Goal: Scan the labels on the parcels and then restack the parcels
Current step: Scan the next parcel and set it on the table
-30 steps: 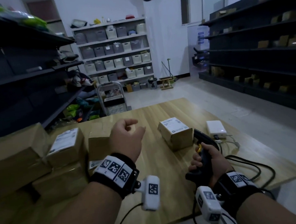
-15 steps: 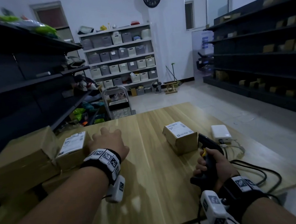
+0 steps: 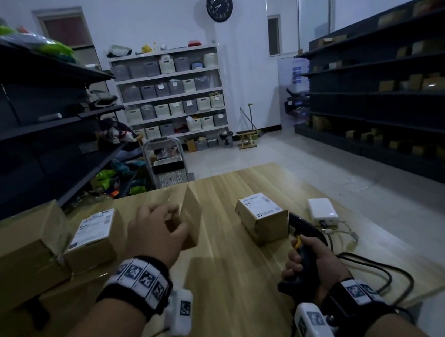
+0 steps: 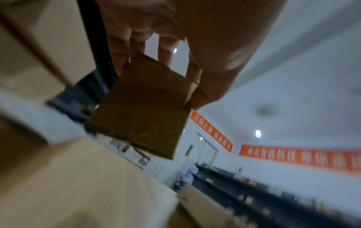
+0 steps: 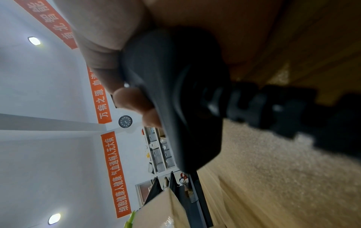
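One small parcel hangs tilted above the wooden table, pinched between thumb and fingers of the left hand; its motion blurs it. At 3 o'clock from it a labelled parcel lies flat on the table. The right hand, at 5 o'clock, is wrapped round the handle of a black scanner. At 9 o'clock a stack of parcels stands, one showing a white label. A white box and cables lie beyond the scanner. Dark shelving lines both walls; a clock hangs at 12 o'clock.
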The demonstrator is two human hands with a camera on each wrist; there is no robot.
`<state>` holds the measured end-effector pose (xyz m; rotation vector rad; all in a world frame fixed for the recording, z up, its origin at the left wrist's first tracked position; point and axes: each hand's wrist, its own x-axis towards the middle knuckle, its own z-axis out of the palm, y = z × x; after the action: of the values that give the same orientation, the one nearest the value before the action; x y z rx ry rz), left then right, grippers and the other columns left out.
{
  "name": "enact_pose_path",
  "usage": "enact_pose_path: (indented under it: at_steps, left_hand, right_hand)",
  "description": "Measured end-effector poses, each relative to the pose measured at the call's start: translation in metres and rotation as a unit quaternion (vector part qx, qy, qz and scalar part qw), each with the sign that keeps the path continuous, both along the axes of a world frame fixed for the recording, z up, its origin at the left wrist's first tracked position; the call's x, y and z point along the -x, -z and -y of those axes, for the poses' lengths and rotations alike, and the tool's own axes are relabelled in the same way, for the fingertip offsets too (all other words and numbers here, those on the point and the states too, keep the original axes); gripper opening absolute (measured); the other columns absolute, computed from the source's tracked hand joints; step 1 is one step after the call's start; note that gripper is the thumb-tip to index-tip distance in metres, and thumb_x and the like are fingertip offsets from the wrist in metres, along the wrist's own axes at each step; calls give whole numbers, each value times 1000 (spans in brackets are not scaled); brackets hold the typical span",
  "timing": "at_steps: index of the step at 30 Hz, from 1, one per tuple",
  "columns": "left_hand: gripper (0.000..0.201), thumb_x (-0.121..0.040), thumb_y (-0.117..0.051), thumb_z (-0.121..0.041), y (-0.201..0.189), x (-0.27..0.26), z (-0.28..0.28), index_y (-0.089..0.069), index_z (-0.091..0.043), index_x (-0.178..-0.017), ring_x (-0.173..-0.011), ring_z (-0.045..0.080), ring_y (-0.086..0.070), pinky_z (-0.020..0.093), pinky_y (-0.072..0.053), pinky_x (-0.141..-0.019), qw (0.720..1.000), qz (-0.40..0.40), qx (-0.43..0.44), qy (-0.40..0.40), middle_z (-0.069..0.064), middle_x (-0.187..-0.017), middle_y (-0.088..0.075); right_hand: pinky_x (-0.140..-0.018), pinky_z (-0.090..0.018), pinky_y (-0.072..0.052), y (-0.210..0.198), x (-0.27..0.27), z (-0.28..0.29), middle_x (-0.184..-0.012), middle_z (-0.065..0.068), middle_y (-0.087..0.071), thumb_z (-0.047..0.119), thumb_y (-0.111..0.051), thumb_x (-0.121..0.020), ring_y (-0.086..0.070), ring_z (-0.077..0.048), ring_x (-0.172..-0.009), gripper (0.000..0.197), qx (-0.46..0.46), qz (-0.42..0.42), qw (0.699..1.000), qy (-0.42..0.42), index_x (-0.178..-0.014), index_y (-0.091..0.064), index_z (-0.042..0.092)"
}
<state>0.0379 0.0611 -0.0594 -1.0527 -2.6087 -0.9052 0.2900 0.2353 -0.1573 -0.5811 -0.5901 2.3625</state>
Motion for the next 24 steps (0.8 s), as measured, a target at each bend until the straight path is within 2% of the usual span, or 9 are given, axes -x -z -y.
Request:
enact_pose_path:
  at_steps: [1, 4, 8, 12, 14, 17, 20, 22, 24]
  left_hand:
    - [41, -92, -82, -44, 5, -5, 0, -69, -44, -131, -124, 22, -62, 50, -57, -106, 993, 83, -84, 30, -4, -138, -62]
    - [27, -90, -88, -23, 21, -19, -3, -76, -34, -112, -106, 20, -75, 41, -65, -90, 915, 284, -271, 88, -2, -112, -78]
    - [23, -94, -81, -8, 48, -26, -14, -74, -15, -115, -106, 34, -73, 49, -63, -88, 792, 469, -383, 76, 19, -116, -78]
    - [28, -96, -76, -2, 71, -25, -20, -69, -12, -121, -111, 40, -71, 63, -61, -99, 722, 555, -409, 58, 24, -119, -75]
    - [25, -95, -76, -1, 76, -29, -20, -70, -11, -117, -105, 40, -72, 63, -58, -99, 738, 546, -393, 56, 25, -115, -76]
    - [25, -89, -85, -13, 84, -29, -20, -75, -17, -112, -104, 35, -75, 55, -64, -94, 824, 471, -315, 29, 15, -112, -80]
    - [31, -87, -86, -26, 80, -28, -21, -73, -21, -115, -106, 28, -73, 50, -61, -93, 859, 431, -277, 19, 7, -113, -78]
    - [31, -92, -81, -29, 73, -29, -22, -69, -21, -119, -104, 21, -69, 40, -55, -83, 881, 408, -241, 18, 2, -114, -74]
    - [28, -95, -77, -29, 69, -28, -23, -67, -21, -120, -101, 19, -67, 39, -53, -82, 892, 395, -221, 15, 2, -114, -72]
  right_hand:
    - [-52, -30, -41, -1, 0, 0, -60, -2, -40, 33, -67, -85, -40, -16, -43, 21, 1, 0, 1000, -1, -81, -56, 15]
    - [-51, -31, -42, -3, 0, 0, -60, -3, -40, 32, -68, -85, -40, -17, -43, 23, 1, 2, 1000, -1, -80, -55, 14]
    - [-53, -31, -40, -1, -1, 0, -61, -3, -40, 32, -69, -85, -40, -17, -45, 24, -5, 9, 1000, 2, -78, -55, 14]
    - [-54, -32, -41, -1, 0, -2, -61, -3, -41, 33, -69, -85, -40, -17, -45, 23, -1, 14, 1000, 3, -80, -56, 15]
    - [-53, -32, -41, -1, 0, -3, -61, -2, -40, 33, -67, -88, -40, -17, -44, 21, -1, 13, 1000, -4, -82, -56, 15]
    - [-53, -31, -40, 0, 0, -4, -61, -2, -39, 32, -65, -88, -40, -16, -44, 20, 0, 2, 1000, -5, -83, -57, 15]
    - [-56, -31, -39, 1, 0, -3, -61, -1, -39, 33, -64, -91, -40, -16, -44, 21, -3, 0, 1000, 0, -82, -57, 15]
    - [-57, -31, -38, 0, 0, -2, -61, -1, -40, 33, -63, -93, -40, -15, -44, 21, -5, 2, 1000, 0, -82, -58, 15]
    - [-57, -31, -39, -1, 0, -2, -61, -1, -39, 33, -63, -93, -39, -15, -45, 21, -7, 3, 1000, -2, -82, -58, 15]
